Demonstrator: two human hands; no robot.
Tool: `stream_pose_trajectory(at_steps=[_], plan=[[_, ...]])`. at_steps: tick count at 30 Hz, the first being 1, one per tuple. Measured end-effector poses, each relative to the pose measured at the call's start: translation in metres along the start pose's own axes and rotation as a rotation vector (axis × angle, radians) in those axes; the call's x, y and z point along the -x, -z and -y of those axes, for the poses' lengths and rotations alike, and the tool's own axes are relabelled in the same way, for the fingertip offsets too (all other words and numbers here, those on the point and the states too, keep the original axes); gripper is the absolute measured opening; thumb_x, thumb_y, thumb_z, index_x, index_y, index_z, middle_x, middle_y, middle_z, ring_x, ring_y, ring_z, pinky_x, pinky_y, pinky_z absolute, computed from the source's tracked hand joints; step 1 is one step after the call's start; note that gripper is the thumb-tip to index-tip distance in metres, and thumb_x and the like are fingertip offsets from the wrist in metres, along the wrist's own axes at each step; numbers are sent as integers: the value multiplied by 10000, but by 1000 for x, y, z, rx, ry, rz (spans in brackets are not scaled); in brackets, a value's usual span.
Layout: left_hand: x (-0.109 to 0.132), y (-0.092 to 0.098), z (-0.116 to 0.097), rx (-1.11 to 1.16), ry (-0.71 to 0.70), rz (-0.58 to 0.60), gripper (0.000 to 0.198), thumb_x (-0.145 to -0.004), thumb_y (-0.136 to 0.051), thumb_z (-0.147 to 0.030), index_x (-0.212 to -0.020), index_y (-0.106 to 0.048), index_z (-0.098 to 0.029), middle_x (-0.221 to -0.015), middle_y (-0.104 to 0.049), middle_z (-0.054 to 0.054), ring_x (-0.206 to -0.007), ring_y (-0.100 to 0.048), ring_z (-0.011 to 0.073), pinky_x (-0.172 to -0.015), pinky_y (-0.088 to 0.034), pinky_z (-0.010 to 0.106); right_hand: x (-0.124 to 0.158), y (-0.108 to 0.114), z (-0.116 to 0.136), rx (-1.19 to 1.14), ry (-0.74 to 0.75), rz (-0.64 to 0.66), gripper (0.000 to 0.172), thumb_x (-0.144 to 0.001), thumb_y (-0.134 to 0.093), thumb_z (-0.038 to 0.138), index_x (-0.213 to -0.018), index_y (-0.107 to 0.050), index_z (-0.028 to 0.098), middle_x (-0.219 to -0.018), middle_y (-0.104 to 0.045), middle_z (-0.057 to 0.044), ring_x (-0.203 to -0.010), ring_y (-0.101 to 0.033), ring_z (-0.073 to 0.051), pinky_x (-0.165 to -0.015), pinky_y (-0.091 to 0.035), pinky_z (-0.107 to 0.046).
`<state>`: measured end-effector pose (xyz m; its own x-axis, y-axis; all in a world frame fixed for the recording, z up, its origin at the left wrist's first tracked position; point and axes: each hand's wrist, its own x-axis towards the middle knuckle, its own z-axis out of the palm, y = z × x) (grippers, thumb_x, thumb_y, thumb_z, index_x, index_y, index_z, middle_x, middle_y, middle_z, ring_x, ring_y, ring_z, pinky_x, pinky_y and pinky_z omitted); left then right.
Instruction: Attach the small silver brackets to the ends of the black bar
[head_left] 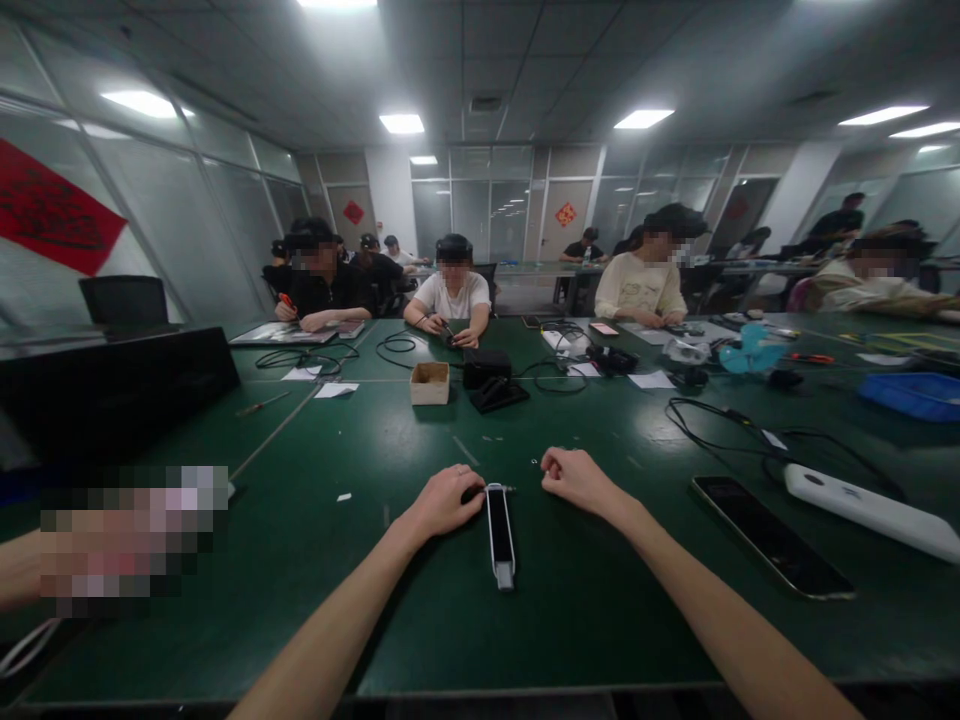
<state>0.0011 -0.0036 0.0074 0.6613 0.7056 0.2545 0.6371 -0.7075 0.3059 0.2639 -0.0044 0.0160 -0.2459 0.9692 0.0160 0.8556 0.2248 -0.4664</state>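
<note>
On the green table (420, 630) lies a slim white device with a dark face (500, 530), its light end toward me. My left hand (448, 500) rests just left of its far end, fingers curled around something dark that I cannot make out. To the right, apart from the device, my right hand (577, 480) is held over the table with its fingers curled together; whether anything small is inside is hidden. A tiny light-coloured bit (534, 461) lies beside the right fingertips.
A phone (772, 535) and a white power strip (870, 510) lie at right. Ahead are a small box (430, 384), a black stand (499, 393) and cables. A neighbour's hand area, pixelated, reaches in at left. People sit across the table.
</note>
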Motion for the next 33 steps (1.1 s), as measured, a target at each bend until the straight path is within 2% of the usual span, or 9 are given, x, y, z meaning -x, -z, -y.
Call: stream_pose_trajectory(at_steps=[2, 5, 8, 17, 33], plan=[[0, 0, -1, -5, 0, -3, 168, -868, -504, -254, -955, -620, -170, -875, -615, 38, -807, -562, 162, -726, -448, 261, 1, -9, 8, -66, 129, -32, 206, -782, -525, 201, -956, -622, 147, -772, -635, -24, -657, -579, -132, -615, -442, -240], [0, 0, -1, -15, 2, -6, 164, -867, -504, -253, -951, -618, -172, -877, -614, 37, -816, -564, 164, -737, -447, 264, 2, -21, 19, -72, 279, -66, 187, -822, -492, 196, -920, -646, 155, -798, -629, -36, -680, -557, -134, -641, -441, -256], [0, 0, -1, -25, 2, 0, 160, -864, -506, -250, -948, -617, -172, -872, -614, 37, -820, -563, 167, -735, -445, 263, 4, -25, 25, -96, 342, -79, 196, -845, -475, 198, -929, -650, 163, -826, -629, -42, -703, -551, -137, -654, -445, -263], [1, -1, 0, -27, -4, -7, 168, -859, -503, -243, -956, -620, -172, -873, -617, 40, -817, -566, 167, -728, -442, 262, 5, -24, 20, -184, 352, -56, 200, -818, -504, 195, -958, -644, 161, -845, -622, -39, -692, -552, -125, -641, -472, -253], [1, -2, 1, -24, -12, -14, 154, -859, -505, -238, -943, -617, -175, -859, -609, 34, -809, -563, 164, -726, -434, 257, 4, -26, 25, -141, 339, -39, 208, -844, -533, 252, -970, -678, 174, -833, -670, -36, -696, -575, -136, -641, -453, -255]])
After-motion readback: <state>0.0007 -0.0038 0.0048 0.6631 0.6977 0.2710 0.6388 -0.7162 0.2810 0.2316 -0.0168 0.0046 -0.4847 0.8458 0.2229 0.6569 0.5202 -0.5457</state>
